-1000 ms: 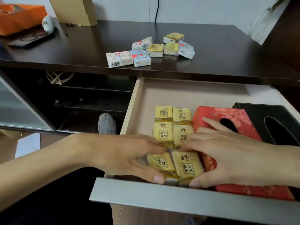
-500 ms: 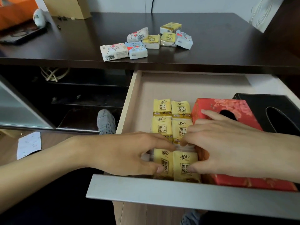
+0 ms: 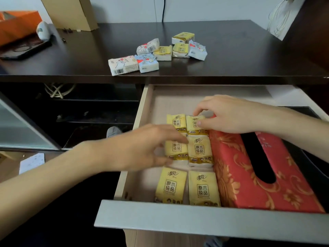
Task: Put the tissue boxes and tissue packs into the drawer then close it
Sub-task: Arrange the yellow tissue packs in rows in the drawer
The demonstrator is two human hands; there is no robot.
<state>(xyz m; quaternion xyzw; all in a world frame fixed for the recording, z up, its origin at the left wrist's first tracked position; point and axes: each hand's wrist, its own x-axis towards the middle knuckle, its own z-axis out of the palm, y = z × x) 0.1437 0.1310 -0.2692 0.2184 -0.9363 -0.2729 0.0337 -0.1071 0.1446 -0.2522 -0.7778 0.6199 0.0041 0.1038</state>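
Both hands slide back from the drawer front (image 3: 204, 221): left hand (image 3: 142, 148) open over the middle yellow packs (image 3: 200, 150), right hand (image 3: 229, 114) pinching a rear pack (image 3: 194, 124), squaring rows beside the red tissue box (image 3: 240, 175).

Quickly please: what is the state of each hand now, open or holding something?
Left hand: open, fingers over the middle-left yellow pack; grip cannot be told.
Right hand: pinching the back-right yellow pack.

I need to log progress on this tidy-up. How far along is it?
Done: six yellow packs and the red tissue box lie in the open drawer. In hand: the left hand and right hand are straightening the far packs. Left: seven packs on the desk, then closing the drawer.
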